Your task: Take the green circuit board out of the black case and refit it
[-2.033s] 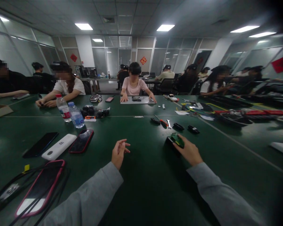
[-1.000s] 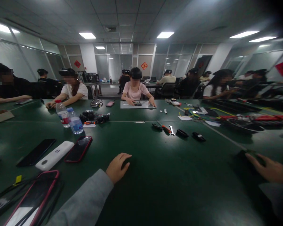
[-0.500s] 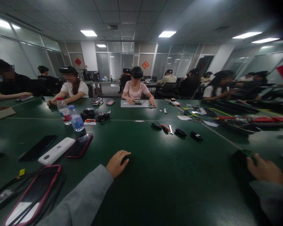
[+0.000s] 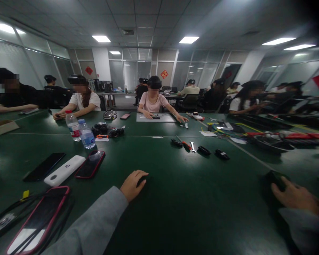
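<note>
My left hand [image 4: 133,184] rests on the green table [image 4: 191,212] in front of me. Its fingers are curled together and nothing shows in them. Far out at the right edge of the view, my right hand [image 4: 295,196] lies over a small black object with a green top [image 4: 275,177], fingers wrapped on its near side. The object sits on the table and is blurred, so I cannot make out what it is. Both arms wear grey sleeves.
At the left lie a black phone [image 4: 44,166], a white power bank [image 4: 64,170], a red-cased phone [image 4: 90,164] and a pink-cased phone [image 4: 37,219] among black cables. Two water bottles [image 4: 86,134] stand behind. Small tools [image 4: 187,144] lie mid-table. Several people sit along the far side.
My right hand carried the black and green object from the table's middle out to the far right. My left hand dropped onto the table and curled its fingers.
</note>
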Demonstrator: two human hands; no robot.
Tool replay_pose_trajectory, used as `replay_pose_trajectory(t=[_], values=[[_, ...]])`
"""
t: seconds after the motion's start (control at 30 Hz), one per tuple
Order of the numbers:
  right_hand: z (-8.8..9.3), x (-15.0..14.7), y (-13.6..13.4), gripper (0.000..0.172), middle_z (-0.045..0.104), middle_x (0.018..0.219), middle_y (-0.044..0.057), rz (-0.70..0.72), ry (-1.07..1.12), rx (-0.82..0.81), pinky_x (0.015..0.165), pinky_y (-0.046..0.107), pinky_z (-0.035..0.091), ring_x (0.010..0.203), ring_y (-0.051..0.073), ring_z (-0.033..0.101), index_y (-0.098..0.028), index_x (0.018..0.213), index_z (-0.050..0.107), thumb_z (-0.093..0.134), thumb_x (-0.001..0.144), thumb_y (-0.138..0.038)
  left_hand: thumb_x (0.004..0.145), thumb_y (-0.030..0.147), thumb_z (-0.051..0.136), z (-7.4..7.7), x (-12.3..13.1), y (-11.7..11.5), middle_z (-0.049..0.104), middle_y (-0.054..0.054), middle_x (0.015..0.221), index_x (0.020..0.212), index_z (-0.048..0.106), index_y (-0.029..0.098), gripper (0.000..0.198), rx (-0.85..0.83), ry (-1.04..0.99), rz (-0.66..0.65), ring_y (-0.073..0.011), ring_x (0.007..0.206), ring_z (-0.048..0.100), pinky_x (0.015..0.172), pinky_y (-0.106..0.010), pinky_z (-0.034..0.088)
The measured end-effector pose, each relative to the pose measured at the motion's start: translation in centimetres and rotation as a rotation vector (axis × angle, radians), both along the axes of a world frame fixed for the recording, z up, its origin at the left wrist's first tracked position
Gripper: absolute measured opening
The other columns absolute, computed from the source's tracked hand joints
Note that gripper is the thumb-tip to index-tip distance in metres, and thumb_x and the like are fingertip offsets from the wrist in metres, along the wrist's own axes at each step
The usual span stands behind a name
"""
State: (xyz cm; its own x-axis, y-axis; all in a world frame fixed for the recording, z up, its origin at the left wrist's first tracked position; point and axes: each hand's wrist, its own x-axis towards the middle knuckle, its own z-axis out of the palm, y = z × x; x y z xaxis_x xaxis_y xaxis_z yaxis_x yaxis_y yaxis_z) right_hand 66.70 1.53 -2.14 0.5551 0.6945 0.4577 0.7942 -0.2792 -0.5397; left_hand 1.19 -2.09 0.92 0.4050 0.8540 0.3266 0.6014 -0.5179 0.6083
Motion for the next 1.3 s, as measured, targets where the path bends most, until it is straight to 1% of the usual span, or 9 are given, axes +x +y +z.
replay_pose_trajectory(t=[0.1,0.2,0.4,0.53,0.63,0.8,1.07,1.2,1.3], values=[[0.9,-5.3,0.3,0.079,0.042,0.11,0.034,-0.094,-0.017,-0.13,0.061,0.054,0.032,0.107,0.044,0.046,-0.016,0.132,0.042,0.042,0.072,-0.066,0.086,0.033,0.042,-0.1,0.2,0.2,0.056,-0.007,0.112,0.115,0.053,0.024,0.032,-0.056,-0.113,0.014,-0.0177,0.1,0.053,0.09,-0.039,0.042],[2.9,-15.2,0.1,0.065,0.041,0.119,0.026,0.012,-0.159,-0.032,0.069,0.047,0.039,0.105,0.034,0.049,-0.018,0.135,0.036,0.039,0.081,-0.053,0.085,0.037,0.044,-0.4,0.6,0.6,0.058,-0.008,0.11,0.115,0.054,0.022,0.034,-0.204,-0.322,0.027,-0.0174,0.094,0.057,0.086,-0.038,0.044],[5.2,-36.9,-2.1,0.055,0.04,0.125,0.011,0.653,-0.212,0.131,0.089,0.044,0.043,0.111,0.027,0.044,-0.027,0.138,0.029,0.04,0.085,-0.035,0.079,0.046,0.051,-0.1,2.6,0.7,0.052,-0.016,0.121,0.128,0.039,0.021,0.055,-0.542,-0.891,0.098,-0.0192,0.087,0.063,0.081,-0.039,0.047],[4.6,-44.9,-4.5,0.053,0.038,0.13,0.007,0.996,-0.2,0.103,0.094,0.046,0.04,0.115,0.027,0.042,-0.031,0.137,0.028,0.04,0.085,-0.026,0.074,0.042,0.061,0.3,3.7,0.2,0.044,-0.014,0.13,0.135,0.024,0.03,0.073,-0.518,-1.041,0.091,-0.0195,0.095,0.061,0.084,-0.038,0.047],[4.1,-46.9,-5.6,0.055,0.037,0.132,0.007,1.108,-0.185,0.067,0.096,0.047,0.039,0.118,0.026,0.04,-0.029,0.138,0.027,0.041,0.085,-0.024,0.073,0.042,0.062,0.3,3.6,0.1,0.054,-0.011,0.117,0.129,0.035,0.027,0.064,-0.468,-1.051,0.14,-0.0206,0.098,0.058,0.078,-0.033,0.049],[4.2,-46.8,-6.2,0.057,0.042,0.128,0.01,1.178,0.003,0.104,0.101,0.045,0.034,0.119,0.024,0.04,-0.022,0.134,0.03,0.051,0.082,-0.03,0.072,0.045,0.06,0.1,2.9,0.4,0.058,-0.007,0.1,0.115,0.05,0.024,0.049,-0.494,-1.025,0.245,-0.0177,0.085,0.059,0.06,-0.023,0.049],[3.3,-46.6,-5.2,0.049,0.052,0.114,0.009,1.057,0.852,-0.09,0.092,0.04,0.043,0.106,0.019,0.052,-0.021,0.122,0.038,0.053,0.081,-0.043,0.072,0.043,0.061,0.5,3.1,0.0,0.058,-0.006,0.105,0.113,0.049,0.027,0.045,-0.554,-1.154,0.197,-0.0159,0.085,0.06,0.065,-0.024,0.049],[3.7,-46.4,-5.0,0.051,0.052,0.114,0.007,1.165,1.225,-0.295,0.077,0.038,0.052,0.089,0.018,0.059,-0.023,0.118,0.042,0.06,0.075,-0.044,0.073,0.042,0.062,0.5,3.2,0.0,0.058,-0.006,0.112,0.11,0.05,0.027,0.042,-0.563,-1.198,0.161,-0.0169,0.092,0.059,0.073,-0.028,0.049],[4.4,-46.1,-5.2,0.053,0.053,0.115,0.007,1.236,1.48,-0.433,0.077,0.038,0.051,0.084,0.016,0.061,-0.025,0.122,0.039,0.054,0.078,-0.049,0.072,0.041,0.063,0.5,3.3,0.1,0.057,-0.006,0.116,0.108,0.051,0.027,0.041,-0.582,-1.226,0.122,-0.0179,0.095,0.058,0.078,-0.03,0.048]])
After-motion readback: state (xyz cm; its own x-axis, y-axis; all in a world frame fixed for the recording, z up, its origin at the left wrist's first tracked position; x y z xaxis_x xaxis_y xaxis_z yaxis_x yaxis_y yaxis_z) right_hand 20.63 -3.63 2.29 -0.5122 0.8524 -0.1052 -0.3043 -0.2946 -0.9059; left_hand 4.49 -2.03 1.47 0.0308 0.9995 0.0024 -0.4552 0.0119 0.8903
